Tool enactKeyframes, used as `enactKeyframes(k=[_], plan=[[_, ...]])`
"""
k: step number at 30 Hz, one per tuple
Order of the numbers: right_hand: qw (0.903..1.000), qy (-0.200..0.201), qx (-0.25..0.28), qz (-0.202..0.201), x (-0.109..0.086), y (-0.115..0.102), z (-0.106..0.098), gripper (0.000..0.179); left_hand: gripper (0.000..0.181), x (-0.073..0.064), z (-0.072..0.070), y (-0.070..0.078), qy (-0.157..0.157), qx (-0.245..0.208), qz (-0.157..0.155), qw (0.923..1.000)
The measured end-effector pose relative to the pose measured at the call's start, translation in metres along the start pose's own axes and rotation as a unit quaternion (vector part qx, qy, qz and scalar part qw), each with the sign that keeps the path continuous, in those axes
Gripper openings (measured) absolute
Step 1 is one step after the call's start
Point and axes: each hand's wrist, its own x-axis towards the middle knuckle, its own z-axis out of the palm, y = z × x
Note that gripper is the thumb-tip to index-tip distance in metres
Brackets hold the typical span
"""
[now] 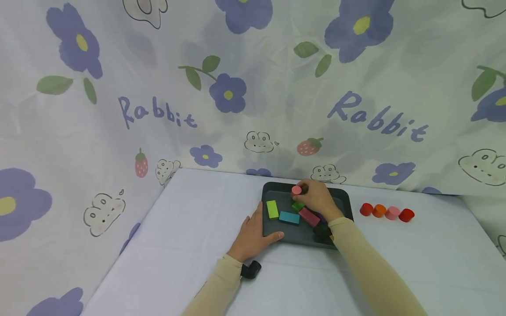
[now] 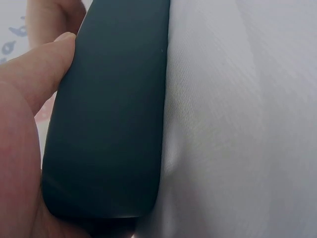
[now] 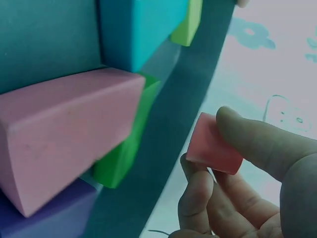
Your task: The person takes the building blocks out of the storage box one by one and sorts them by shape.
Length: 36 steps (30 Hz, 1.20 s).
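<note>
A small pink cylinder (image 3: pixel 215 144) is pinched between the thumb and fingers of my right hand (image 1: pixel 318 197), above the far part of a dark tray (image 1: pixel 272 186). My left hand (image 1: pixel 250 237) rests against the tray's near left corner, its fingers straight along the left wall and its thumb (image 2: pixel 52 62) at the near rim. Inside the tray lie a lime block (image 1: pixel 272 210), a blue block (image 1: pixel 289 218), a dusky pink block (image 3: pixel 74 104), a green block (image 3: pixel 124 144) and a purple block (image 3: pixel 54 213). The right forearm and wrist partly cover the tray's right side.
Right of the tray, a row of short cylinders stands on the white cloth: a red one (image 1: pixel 366 209), an orange one (image 1: pixel 379 210), a pink one (image 1: pixel 392 213) and another red one (image 1: pixel 406 215). A patterned curtain (image 1: pixel 276 109) hangs behind the table (image 1: pixel 189 210).
</note>
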Motion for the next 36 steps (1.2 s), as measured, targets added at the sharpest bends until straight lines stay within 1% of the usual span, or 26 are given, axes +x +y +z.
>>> enactKeyframes(k=[6, 9, 12, 19, 25, 27, 30, 36], plan=[[0.9998, 0.009, 0.009, -0.012, -0.009, -0.006, -0.005, 0.038, 0.111, 0.0, 0.0, -0.001, 0.002, 0.004, -0.002, 1.0], [0.9994, 0.017, 0.01, -0.028, -0.013, -0.006, -0.007, 0.034, 0.112, 0.0, 0.001, -0.003, 0.001, 0.009, -0.004, 1.0], [0.9992, 0.025, 0.008, -0.032, -0.018, -0.006, -0.009, 0.033, 0.112, -0.001, 0.001, -0.003, 0.001, 0.011, -0.003, 0.9999], [0.9992, 0.035, 0.017, -0.012, -0.031, -0.002, -0.017, 0.034, 0.112, -0.001, 0.001, -0.003, -0.003, 0.014, -0.007, 0.9999], [0.9987, 0.047, 0.016, -0.01, -0.04, 0.002, -0.025, 0.035, 0.112, -0.001, 0.002, -0.004, 0.0, 0.014, -0.004, 0.9999], [0.9986, 0.049, 0.021, -0.003, -0.043, 0.004, -0.028, 0.036, 0.112, -0.001, 0.003, -0.005, 0.004, 0.011, 0.002, 0.9999], [0.9984, 0.051, 0.022, 0.011, -0.048, 0.008, -0.032, 0.04, 0.113, 0.0, 0.003, -0.005, 0.002, 0.011, 0.002, 0.9999], [0.9976, 0.065, 0.022, 0.008, -0.059, 0.018, -0.042, 0.04, 0.114, 0.001, 0.006, -0.006, 0.006, 0.014, 0.0, 0.9999]])
